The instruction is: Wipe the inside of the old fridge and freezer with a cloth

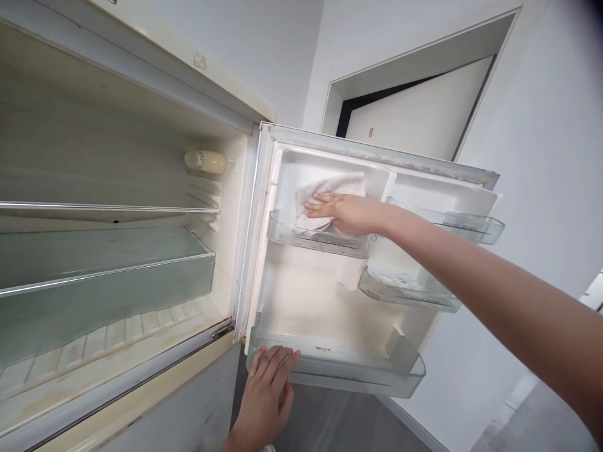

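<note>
From my end the right hand lies flat on a white cloth — grip spread, fingers together and straight, no pinch — pressing the cloth to the inner liner of an open fridge door, just above and partly behind the upper door bin. The cloth looks soft and light, so any fold should do for taking hold. The left hand rests on the front of the lowest door bin — grip loose, fingers slightly apart on the plastic. That bin looks light, stiff and maybe brittle, so I'd take it by the rim at both ends. Inside the fridge are a glass shelf and a clear drawer.
</note>
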Demonstrator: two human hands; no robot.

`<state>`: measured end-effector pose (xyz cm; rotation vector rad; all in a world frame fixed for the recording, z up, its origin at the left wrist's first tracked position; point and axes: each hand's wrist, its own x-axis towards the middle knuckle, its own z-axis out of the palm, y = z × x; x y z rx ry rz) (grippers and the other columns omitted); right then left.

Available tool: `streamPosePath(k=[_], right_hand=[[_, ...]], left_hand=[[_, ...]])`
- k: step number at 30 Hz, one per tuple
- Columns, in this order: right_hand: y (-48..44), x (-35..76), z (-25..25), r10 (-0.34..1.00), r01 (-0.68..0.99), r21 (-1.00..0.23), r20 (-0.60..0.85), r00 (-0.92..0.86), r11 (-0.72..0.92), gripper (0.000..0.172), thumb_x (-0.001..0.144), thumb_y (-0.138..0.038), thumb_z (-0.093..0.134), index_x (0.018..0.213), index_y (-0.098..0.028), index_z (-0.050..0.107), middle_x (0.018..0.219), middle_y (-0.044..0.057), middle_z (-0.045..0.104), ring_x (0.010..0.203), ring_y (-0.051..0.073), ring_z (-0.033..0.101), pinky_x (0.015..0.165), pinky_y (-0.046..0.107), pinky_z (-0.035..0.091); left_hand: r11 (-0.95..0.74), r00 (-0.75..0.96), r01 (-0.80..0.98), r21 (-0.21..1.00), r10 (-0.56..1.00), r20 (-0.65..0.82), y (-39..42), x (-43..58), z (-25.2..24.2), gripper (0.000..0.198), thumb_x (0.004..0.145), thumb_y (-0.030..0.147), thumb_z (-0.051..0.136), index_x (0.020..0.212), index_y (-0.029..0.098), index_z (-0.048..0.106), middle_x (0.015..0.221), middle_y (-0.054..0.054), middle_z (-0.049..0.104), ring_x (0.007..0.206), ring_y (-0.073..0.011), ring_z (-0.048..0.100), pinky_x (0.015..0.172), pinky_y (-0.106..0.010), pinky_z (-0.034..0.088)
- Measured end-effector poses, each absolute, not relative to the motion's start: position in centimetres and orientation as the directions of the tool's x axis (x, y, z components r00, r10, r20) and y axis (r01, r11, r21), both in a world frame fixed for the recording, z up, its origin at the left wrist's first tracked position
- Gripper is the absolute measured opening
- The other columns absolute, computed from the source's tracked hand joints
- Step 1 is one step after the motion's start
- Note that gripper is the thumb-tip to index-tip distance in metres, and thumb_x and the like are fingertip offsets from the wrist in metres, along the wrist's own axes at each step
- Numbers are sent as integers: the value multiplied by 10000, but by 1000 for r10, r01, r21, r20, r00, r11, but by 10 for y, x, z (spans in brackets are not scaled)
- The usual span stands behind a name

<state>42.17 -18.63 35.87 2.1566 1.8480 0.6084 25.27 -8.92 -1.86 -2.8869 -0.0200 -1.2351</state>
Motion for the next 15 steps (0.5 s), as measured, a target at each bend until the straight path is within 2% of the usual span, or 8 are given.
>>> streamPosePath(k=[2, 5, 8, 10, 12, 15], right_hand=[[-203, 421, 363, 957, 845, 451, 174, 232, -287, 685, 662, -27, 450, 1298, -256, 558, 1432, -36, 437, 1393, 232, 292, 1116, 414, 339], [-215, 419, 367, 879, 724, 499, 295, 375, -477, 671, 667, -30, 451, 1291, -249, 566, 1397, 7, 494, 1314, 265, 429, 1015, 425, 436], [-214, 412, 363, 836, 667, 511, 403, 371, -542, 609, 721, -80, 458, 1310, -209, 550, 1311, 69, 579, 1138, 278, 587, 880, 398, 506], [-210, 405, 357, 855, 717, 474, 368, 367, -511, 498, 786, -151, 451, 1254, -229, 602, 1201, 61, 654, 1003, 255, 651, 767, 346, 535], [-206, 396, 351, 868, 779, 387, 277, 411, -493, 404, 847, -232, 431, 1183, -286, 649, 1126, 17, 691, 910, 219, 677, 676, 291, 541], [-202, 389, 345, 889, 847, 274, 189, 416, -455, 376, 889, -300, 403, 1177, -372, 634, 1190, -60, 657, 943, 184, 670, 678, 252, 543]], left_hand=[[-1000, 691, -3, 27, 17, 722, -90, 253, -19, 669, 795, 96, 430, 1420, 271, 267, 1246, -7, 664, 1179, -174, 571, 1026, -430, 465], [-999, 685, -16, 49, 25, 728, -91, 253, -21, 640, 792, 88, 436, 1390, 292, 334, 1254, -5, 656, 1183, -172, 565, 1036, -422, 450], [-999, 680, -11, 44, 25, 733, -90, 253, -22, 633, 792, 88, 435, 1385, 288, 344, 1258, 3, 653, 1189, -167, 557, 1044, -415, 439], [-999, 679, -11, 35, 18, 734, -90, 253, -22, 651, 788, 88, 437, 1397, 285, 321, 1258, 8, 653, 1188, -166, 556, 1038, -408, 439], [-1000, 683, -12, 25, 10, 730, -90, 253, -22, 665, 788, 89, 436, 1406, 294, 299, 1261, 18, 651, 1188, -162, 555, 1037, -401, 435], [-1000, 686, 3, 9, 8, 728, -90, 253, -22, 636, 819, 121, 421, 1413, 297, 279, 1266, 25, 652, 1185, -157, 559, 1033, -388, 422]])
